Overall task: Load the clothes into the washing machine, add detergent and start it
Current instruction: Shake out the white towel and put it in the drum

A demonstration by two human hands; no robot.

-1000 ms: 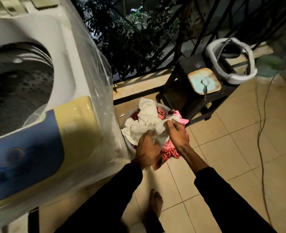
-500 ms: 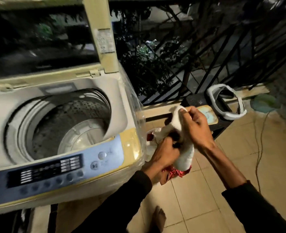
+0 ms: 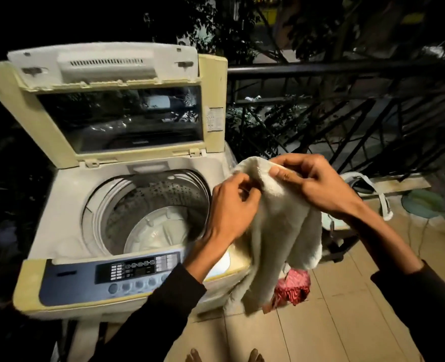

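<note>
Head view, hands (image 3: 276, 194) pinching limp cream towel (image 3: 284, 231)

I count 1 washing machine (image 3: 116, 231), with 1 raised lid (image 3: 116, 105), 1 drum (image 3: 148, 212) and 1 control panel (image 3: 111, 275). 2 hands show: 1 left hand (image 3: 231, 205) and 1 right hand (image 3: 312, 181). Between them I see 1 white cloth (image 3: 281, 226). Below it I make out 1 red and pink garment (image 3: 293, 286). 2 bare feet: 1 (image 3: 194, 356) and 1 (image 3: 255, 356). 1 dark railing (image 3: 346, 69).
</note>
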